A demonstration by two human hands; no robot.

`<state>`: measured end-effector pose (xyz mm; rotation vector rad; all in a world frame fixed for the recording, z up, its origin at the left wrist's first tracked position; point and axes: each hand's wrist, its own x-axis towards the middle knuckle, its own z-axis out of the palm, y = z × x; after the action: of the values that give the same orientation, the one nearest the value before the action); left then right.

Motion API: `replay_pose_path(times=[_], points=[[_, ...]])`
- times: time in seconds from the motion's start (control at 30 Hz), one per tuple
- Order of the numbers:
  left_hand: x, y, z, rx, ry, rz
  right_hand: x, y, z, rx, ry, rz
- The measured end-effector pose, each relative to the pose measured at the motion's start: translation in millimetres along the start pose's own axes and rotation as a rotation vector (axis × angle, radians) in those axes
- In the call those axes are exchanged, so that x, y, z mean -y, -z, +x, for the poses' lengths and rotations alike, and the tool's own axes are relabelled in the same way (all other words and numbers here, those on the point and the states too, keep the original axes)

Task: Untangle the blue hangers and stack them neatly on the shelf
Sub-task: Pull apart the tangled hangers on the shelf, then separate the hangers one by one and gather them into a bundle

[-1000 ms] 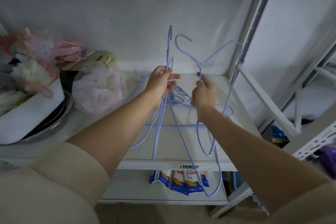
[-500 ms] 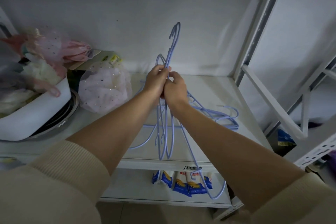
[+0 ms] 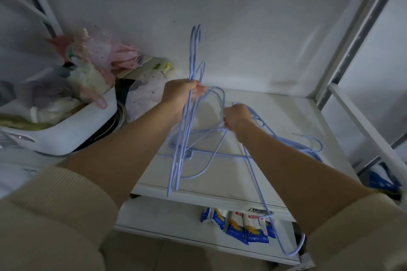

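Observation:
My left hand (image 3: 182, 94) grips a bunch of thin blue wire hangers (image 3: 193, 55) by their necks; their hooks point up and their bodies hang down past the front edge of the white shelf (image 3: 286, 116). My right hand (image 3: 236, 117) is closed on a wire of the tangled hangers (image 3: 220, 149) lying on the shelf. More blue hangers (image 3: 308, 145) lie to the right, and one long wire (image 3: 293, 251) dangles below the shelf edge.
A white tub (image 3: 66, 130) of pale fabric and pink netting stands at the left, on a dark round tray. A sparkly mesh bag (image 3: 143, 99) sits behind my left arm. Blue and white packets (image 3: 237, 224) lie on the lower shelf. Metal uprights (image 3: 352, 39) frame the right side.
My hands, which were together on the bunch, have parted. The right hand dropped down and right to the tangle on the shelf. The left hand keeps the bunch upright.

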<state>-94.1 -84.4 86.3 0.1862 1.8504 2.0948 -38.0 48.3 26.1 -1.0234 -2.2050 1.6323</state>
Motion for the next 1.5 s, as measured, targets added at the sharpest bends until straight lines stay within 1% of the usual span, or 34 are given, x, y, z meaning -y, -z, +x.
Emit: replay_pose_path(times=[0.1,0.2,0.27,0.33,0.47,0.5,0.57,0.63,0.77,0.9,1.17,1.37,1.5], points=[[-2.7,19.5,0.9,-0.023,-0.011,0.017,-18.9,-16.3,2.9,0.033,-0.072,-0.139],[-0.5,33.1,1.3,-0.038,0.002,-0.018,-47.2,-27.2,6.5,0.072,-0.117,-0.336],[3.4,37.2,2.1,-0.025,0.017,-0.035,-62.1,-31.5,11.2,0.035,-0.175,-0.35],[8.2,38.0,3.1,-0.005,0.029,-0.039,-67.1,-36.6,12.5,-0.007,-0.233,-0.26],[13.1,33.3,1.7,0.01,0.038,0.008,-58.0,-36.8,14.3,-0.058,-0.273,0.081],[12.5,31.4,1.8,0.007,0.034,0.022,-55.2,-35.1,14.5,-0.053,-0.296,0.208],[9.1,27.5,1.6,0.001,0.029,0.007,-49.2,-29.1,11.9,-0.057,-0.359,0.538],[4.6,22.7,0.1,0.002,0.024,-0.004,-44.6,-20.3,9.2,-0.051,-0.353,0.733],[1.8,13.2,-1.7,-0.017,0.025,0.028,-32.8,1.8,3.2,0.008,-0.351,0.848],[4.2,1.9,-3.1,-0.004,0.048,0.048,-22.4,20.0,-2.6,0.088,-0.34,0.884],[9.8,-15.0,-6.7,0.002,0.039,0.042,-24.1,28.2,-9.5,0.113,-0.346,0.937],[22.3,-33.7,-12.1,0.039,0.055,0.134,-23.8,24.0,-15.7,0.162,-0.346,1.036],[24.3,-45.4,-13.7,0.028,0.062,0.122,-17.9,23.8,-21.2,0.141,-0.302,0.993]])
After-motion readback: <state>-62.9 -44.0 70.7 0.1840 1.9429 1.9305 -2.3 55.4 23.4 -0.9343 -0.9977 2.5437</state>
